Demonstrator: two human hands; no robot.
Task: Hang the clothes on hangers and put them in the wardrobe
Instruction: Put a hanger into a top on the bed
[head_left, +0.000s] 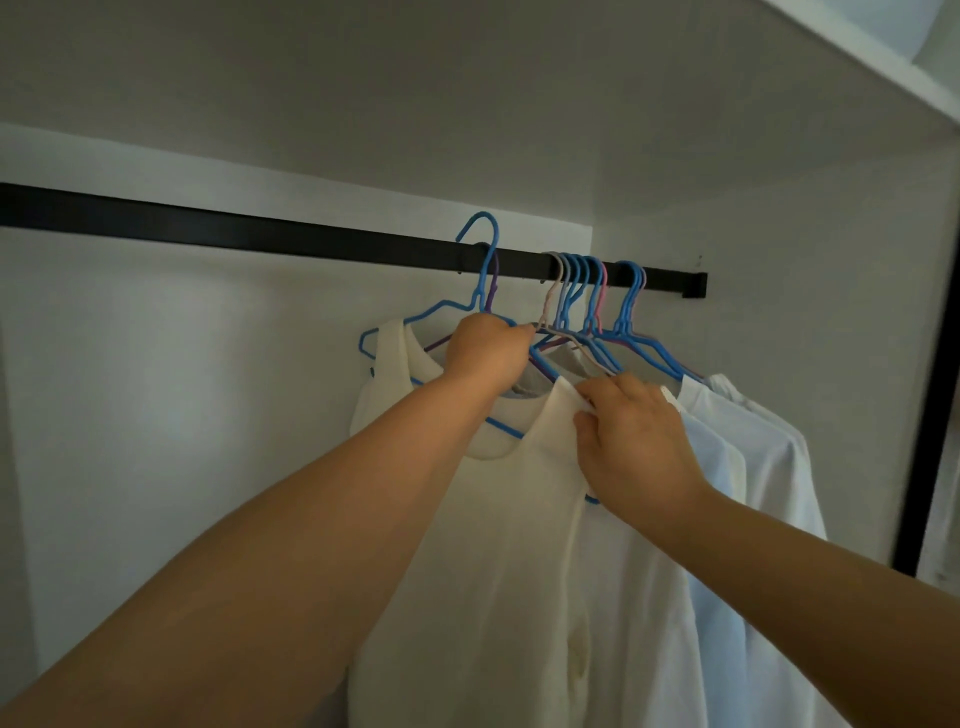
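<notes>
Several hangers (587, 291) crowd rail (260, 234) beside cream garment (519, 519).

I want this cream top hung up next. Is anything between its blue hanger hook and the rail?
Nothing visible. The hook stands just above the rail, left of the other hangers, with bare rail there.

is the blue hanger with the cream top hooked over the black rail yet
No, the blue hanger has its hook raised above and in front of the black rail, gripped below by the left hand.

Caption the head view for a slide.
Left hand holds a blue hanger near the rail; right hand pinches the cream top.
</notes>
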